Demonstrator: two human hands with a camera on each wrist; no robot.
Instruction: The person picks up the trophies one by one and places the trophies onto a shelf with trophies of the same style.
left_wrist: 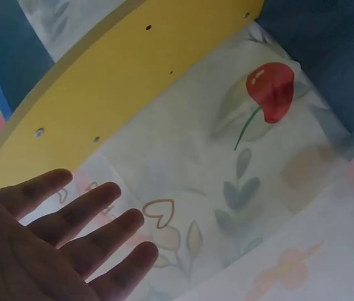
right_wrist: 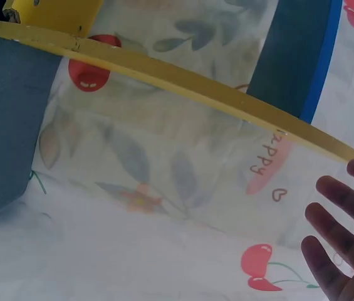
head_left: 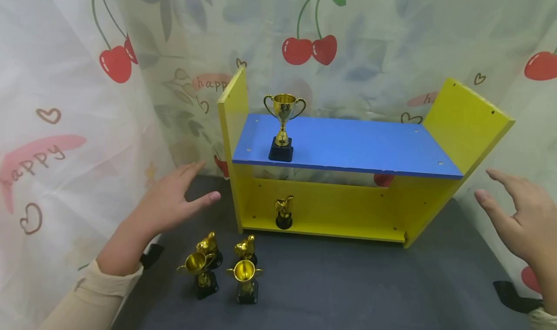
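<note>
My left hand [head_left: 167,199] hovers to the left of a small shelf, fingers extended and thumb apart, holding nothing. On the other side, my right hand [head_left: 518,211] is raised near the yellow right side panel [head_left: 467,122], its fingers also spread and bare. A gold two-handled trophy cup [head_left: 284,108] with a black base stands at the left of the blue upper board [head_left: 357,143]. Below it, a gold thumbs-up trophy [head_left: 284,209] stands on the yellow lower board [head_left: 339,214]. In the left wrist view, the fingers [left_wrist: 95,213] point towards the yellow left side panel [left_wrist: 120,75].
Two more cup trophies, one left [head_left: 203,274] and one right [head_left: 246,279], stand on the dark tabletop [head_left: 339,291] before the shelf. Behind them are two gold figure trophies, one left [head_left: 209,245] and one right [head_left: 245,247]. A cherry-printed curtain [head_left: 383,30] surrounds the table.
</note>
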